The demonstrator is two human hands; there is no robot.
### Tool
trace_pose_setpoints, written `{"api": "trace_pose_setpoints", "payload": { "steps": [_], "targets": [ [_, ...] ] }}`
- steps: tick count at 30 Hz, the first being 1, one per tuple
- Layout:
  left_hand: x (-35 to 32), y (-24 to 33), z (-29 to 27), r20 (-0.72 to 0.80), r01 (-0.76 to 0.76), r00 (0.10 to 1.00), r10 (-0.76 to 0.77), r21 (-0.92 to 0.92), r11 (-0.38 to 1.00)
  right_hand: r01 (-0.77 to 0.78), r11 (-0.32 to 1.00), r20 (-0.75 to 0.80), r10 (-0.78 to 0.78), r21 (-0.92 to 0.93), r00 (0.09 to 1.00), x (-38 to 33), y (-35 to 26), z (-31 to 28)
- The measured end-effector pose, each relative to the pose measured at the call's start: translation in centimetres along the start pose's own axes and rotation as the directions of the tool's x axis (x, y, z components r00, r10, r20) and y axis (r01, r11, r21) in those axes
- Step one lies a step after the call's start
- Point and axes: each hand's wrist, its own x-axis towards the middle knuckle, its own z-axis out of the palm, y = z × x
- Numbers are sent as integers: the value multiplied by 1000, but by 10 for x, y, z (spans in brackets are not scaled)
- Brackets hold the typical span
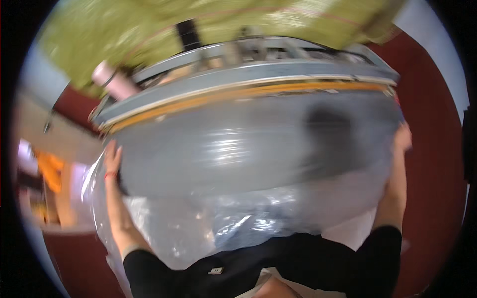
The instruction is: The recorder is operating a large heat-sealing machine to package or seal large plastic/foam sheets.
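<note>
The picture is blurred by motion, so fine detail is lost. A large grey panel [238,149], flat and wide, wrapped in clear plastic film [198,223], fills the middle of the view and is held up in front of the person between both hands. Its upper edge shows a pale strip and an orange band [258,92] running across it.

The left hand [113,159] lies flat against the panel's left edge, fingers stretched upward and loosely spread, palm pressed to the wrapped side; a red band sits at the wrist. The right hand [401,139] meets the panel's right edge, reaching up along it. It touches the edge, but the blur hides how far its fingers are spread or curled. Both forearms wear black sleeves and come up from the lower rim.

The loose film bunches and hangs below the panel, against the person's dark-clad body. Behind the panel lies a yellow-green surface [149,30], with a pink cylindrical thing [112,79] near the panel's upper left corner. Dark red floor [432,149] shows at the right.
</note>
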Motion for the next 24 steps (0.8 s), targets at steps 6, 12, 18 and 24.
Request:
{"api": "trace_pose_setpoints", "payload": {
  "steps": [6, 12, 18, 24],
  "targets": [
    [36, 44, -39, 295, 118, 934, -201, 275, 954, -17, 1000, 111, 18, -12, 994, 4, -12, 11],
    [-10, 396, -66, 317, -148, 767, 558, -759, 634, 32, 987, 38, -38, 160, 999, 8, 4, 18],
    [-176, 647, -83, 189, 249, -144, 971, -943, 220, -54, 992, 124, 39, 117, 992, 17, 9, 25],
    [-279, 714, 52, 158, -277, 191, 969, -938, 208, -168, 976, 317, 118, 136, 941, 24, -1, 8]
  ]
}}
